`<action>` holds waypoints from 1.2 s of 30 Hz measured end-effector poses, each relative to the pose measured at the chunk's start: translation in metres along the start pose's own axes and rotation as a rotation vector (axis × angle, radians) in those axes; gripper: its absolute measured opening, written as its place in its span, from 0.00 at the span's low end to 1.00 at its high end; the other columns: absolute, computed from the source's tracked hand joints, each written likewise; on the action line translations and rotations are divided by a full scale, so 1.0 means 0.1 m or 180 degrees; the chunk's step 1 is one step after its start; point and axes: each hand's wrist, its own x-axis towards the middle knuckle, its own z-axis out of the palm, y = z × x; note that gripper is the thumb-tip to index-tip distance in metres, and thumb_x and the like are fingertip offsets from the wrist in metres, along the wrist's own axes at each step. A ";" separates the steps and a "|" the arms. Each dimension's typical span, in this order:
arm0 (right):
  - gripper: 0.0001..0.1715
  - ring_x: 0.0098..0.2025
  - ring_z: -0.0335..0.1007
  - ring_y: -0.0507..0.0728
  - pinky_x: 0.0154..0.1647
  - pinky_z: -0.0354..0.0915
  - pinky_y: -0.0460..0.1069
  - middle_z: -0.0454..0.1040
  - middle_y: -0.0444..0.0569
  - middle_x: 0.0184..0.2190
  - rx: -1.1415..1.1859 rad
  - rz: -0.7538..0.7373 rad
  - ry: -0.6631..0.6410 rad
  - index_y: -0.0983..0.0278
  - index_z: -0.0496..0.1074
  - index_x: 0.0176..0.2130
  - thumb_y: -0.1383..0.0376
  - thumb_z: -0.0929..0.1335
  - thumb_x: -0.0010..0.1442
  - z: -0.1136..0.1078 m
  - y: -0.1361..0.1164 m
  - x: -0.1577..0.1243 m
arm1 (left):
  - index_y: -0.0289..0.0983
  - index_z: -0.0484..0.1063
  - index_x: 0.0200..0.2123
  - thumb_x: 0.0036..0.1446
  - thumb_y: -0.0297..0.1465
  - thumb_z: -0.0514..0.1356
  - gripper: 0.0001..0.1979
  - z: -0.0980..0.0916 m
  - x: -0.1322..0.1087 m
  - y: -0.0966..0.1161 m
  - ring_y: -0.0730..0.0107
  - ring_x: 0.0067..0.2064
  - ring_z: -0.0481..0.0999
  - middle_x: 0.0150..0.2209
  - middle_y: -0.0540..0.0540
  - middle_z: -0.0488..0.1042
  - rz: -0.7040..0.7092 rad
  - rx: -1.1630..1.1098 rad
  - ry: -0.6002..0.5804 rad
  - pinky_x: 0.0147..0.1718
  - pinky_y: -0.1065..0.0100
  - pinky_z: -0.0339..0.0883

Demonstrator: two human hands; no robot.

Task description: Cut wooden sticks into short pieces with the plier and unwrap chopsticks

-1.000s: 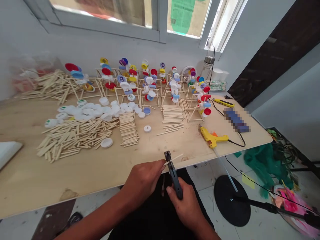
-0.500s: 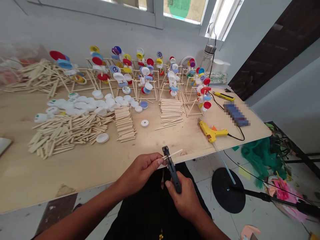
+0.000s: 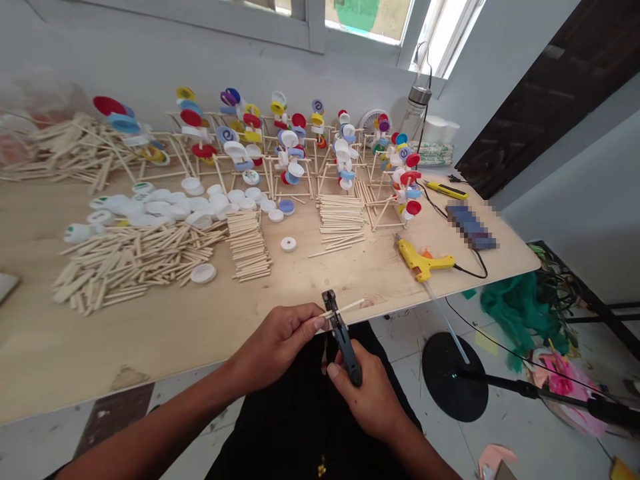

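My left hand [image 3: 280,337] pinches a thin wooden stick [image 3: 350,307] just off the table's near edge. My right hand [image 3: 367,397] is wrapped around the black handles of small cutting pliers [image 3: 343,333], whose jaws sit across the stick close to my left fingertips. Both hands hover over my lap, below the edge of the wooden tabletop [image 3: 200,327].
Piles of wooden sticks [image 3: 135,260] and white bottle caps [image 3: 165,207] lie on the left. Neat stick stacks [image 3: 343,217] and stick-and-cap models [image 3: 295,153] stand at the back. A yellow glue gun [image 3: 423,263] with its cable lies right. A black round stand base [image 3: 455,377] rests on the floor.
The view has tilted down a little. The hands, stick and pliers keep almost the same pose; the pliers' jaws have shifted slightly closer to my left fingers.
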 end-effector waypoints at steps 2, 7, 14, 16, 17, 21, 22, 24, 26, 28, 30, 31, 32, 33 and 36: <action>0.08 0.31 0.67 0.54 0.34 0.60 0.47 0.72 0.46 0.28 -0.0028 -0.0044 0.0003 0.63 0.66 0.33 0.61 0.66 0.59 0.00 0.01 0.00 | 0.36 0.70 0.30 0.61 0.42 0.52 0.17 0.00 0.01 0.02 0.78 0.18 0.53 0.16 0.57 0.55 -0.0327 -0.0632 -0.0202 0.18 0.74 0.49; 0.10 0.28 0.64 0.53 0.30 0.58 0.46 0.70 0.44 0.25 -0.0133 -0.0008 0.0085 0.63 0.66 0.30 0.60 0.66 0.59 0.02 0.06 0.01 | 0.36 0.70 0.32 0.63 0.42 0.49 0.18 0.04 0.00 -0.06 0.77 0.17 0.53 0.16 0.58 0.55 -0.0303 -0.0240 -0.0046 0.18 0.74 0.49; 0.12 0.25 0.63 0.52 0.28 0.57 0.46 0.69 0.43 0.23 -0.0101 0.0089 0.0122 0.64 0.66 0.28 0.61 0.65 0.60 0.07 0.04 0.01 | 0.36 0.70 0.33 0.65 0.27 0.47 0.13 0.15 -0.05 -0.21 0.71 0.21 0.69 0.21 0.51 0.70 0.1527 0.2854 0.1199 0.23 0.71 0.58; 0.12 0.26 0.64 0.52 0.29 0.58 0.46 0.70 0.44 0.23 -0.0098 0.0074 0.0125 0.63 0.66 0.28 0.61 0.65 0.60 0.07 0.04 0.01 | 0.37 0.68 0.32 0.65 0.27 0.46 0.13 0.15 -0.05 -0.21 0.72 0.19 0.67 0.19 0.53 0.68 0.1433 0.2746 0.1004 0.21 0.72 0.57; 0.11 0.27 0.65 0.53 0.29 0.58 0.46 0.70 0.44 0.24 -0.0103 0.0079 0.0130 0.63 0.66 0.28 0.61 0.65 0.60 0.07 0.03 0.01 | 0.37 0.67 0.32 0.66 0.28 0.45 0.14 0.14 -0.05 -0.20 0.73 0.19 0.68 0.18 0.53 0.68 0.1321 0.2586 0.0908 0.21 0.72 0.57; 0.09 0.29 0.67 0.54 0.30 0.59 0.46 0.72 0.44 0.26 -0.0106 0.0071 0.0056 0.63 0.66 0.30 0.61 0.66 0.59 0.04 0.02 0.03 | 0.38 0.68 0.32 0.66 0.32 0.45 0.15 0.10 -0.04 -0.13 0.73 0.20 0.68 0.19 0.53 0.68 0.0798 0.1832 0.0635 0.22 0.72 0.58; 0.08 0.29 0.68 0.54 0.31 0.59 0.46 0.73 0.44 0.26 -0.0099 0.0065 0.0026 0.63 0.66 0.30 0.61 0.66 0.59 0.03 0.01 0.03 | 0.38 0.69 0.31 0.65 0.33 0.46 0.15 0.09 -0.04 -0.12 0.73 0.20 0.68 0.19 0.53 0.68 0.0683 0.1639 0.0573 0.23 0.72 0.58; 0.08 0.29 0.68 0.54 0.32 0.59 0.46 0.72 0.44 0.27 -0.0081 0.0077 -0.0016 0.63 0.66 0.31 0.61 0.67 0.59 0.01 0.00 0.03 | 0.37 0.70 0.30 0.65 0.35 0.47 0.15 0.07 -0.03 -0.11 0.74 0.20 0.65 0.19 0.54 0.66 0.0473 0.1309 0.0478 0.23 0.72 0.56; 0.08 0.29 0.67 0.54 0.32 0.59 0.47 0.72 0.44 0.26 -0.0060 0.0099 -0.0033 0.63 0.66 0.31 0.61 0.67 0.59 0.01 0.00 0.03 | 0.37 0.70 0.30 0.64 0.37 0.49 0.16 0.05 -0.02 -0.10 0.75 0.20 0.63 0.18 0.55 0.64 0.0296 0.1044 0.0419 0.22 0.72 0.55; 0.08 0.29 0.67 0.54 0.32 0.59 0.47 0.72 0.44 0.27 -0.0042 0.0093 -0.0040 0.63 0.66 0.31 0.61 0.67 0.59 0.01 0.00 0.03 | 0.37 0.71 0.29 0.62 0.38 0.50 0.16 0.04 -0.01 -0.07 0.74 0.22 0.63 0.20 0.54 0.65 0.0136 0.0754 0.0386 0.24 0.73 0.57; 0.08 0.29 0.67 0.54 0.33 0.60 0.47 0.72 0.44 0.27 -0.0041 0.0074 -0.0028 0.63 0.65 0.31 0.61 0.66 0.59 0.01 0.01 0.04 | 0.37 0.70 0.28 0.61 0.39 0.51 0.15 0.05 0.00 -0.04 0.74 0.24 0.65 0.21 0.53 0.67 0.0004 0.0363 0.0376 0.25 0.72 0.58; 0.07 0.29 0.68 0.54 0.33 0.60 0.47 0.73 0.44 0.27 -0.0053 0.0064 -0.0017 0.63 0.65 0.32 0.61 0.66 0.59 0.02 0.01 0.04 | 0.36 0.70 0.27 0.60 0.39 0.52 0.15 0.05 0.00 -0.03 0.74 0.23 0.63 0.20 0.53 0.65 -0.0085 0.0124 0.0356 0.24 0.73 0.57; 0.07 0.30 0.68 0.54 0.33 0.60 0.47 0.73 0.45 0.27 -0.0074 0.0049 0.0002 0.63 0.65 0.32 0.62 0.66 0.59 0.02 0.01 0.05 | 0.36 0.69 0.27 0.59 0.40 0.52 0.15 0.06 0.01 -0.02 0.75 0.22 0.60 0.19 0.55 0.62 -0.0199 -0.0143 0.0319 0.22 0.73 0.55; 0.07 0.30 0.68 0.54 0.33 0.60 0.47 0.73 0.45 0.27 -0.0101 0.0031 0.0022 0.63 0.65 0.32 0.62 0.66 0.59 0.01 0.02 0.05 | 0.36 0.69 0.28 0.58 0.41 0.53 0.15 0.07 0.01 -0.02 0.77 0.19 0.56 0.16 0.57 0.57 -0.0333 -0.0416 0.0264 0.20 0.73 0.51; 0.08 0.28 0.67 0.53 0.31 0.59 0.46 0.72 0.45 0.26 -0.0222 -0.0011 0.0076 0.63 0.65 0.32 0.61 0.66 0.59 0.01 0.01 0.05 | 0.36 0.68 0.28 0.57 0.43 0.54 0.15 0.08 0.02 -0.03 0.79 0.17 0.45 0.14 0.61 0.46 -0.0675 -0.1034 0.0081 0.17 0.74 0.42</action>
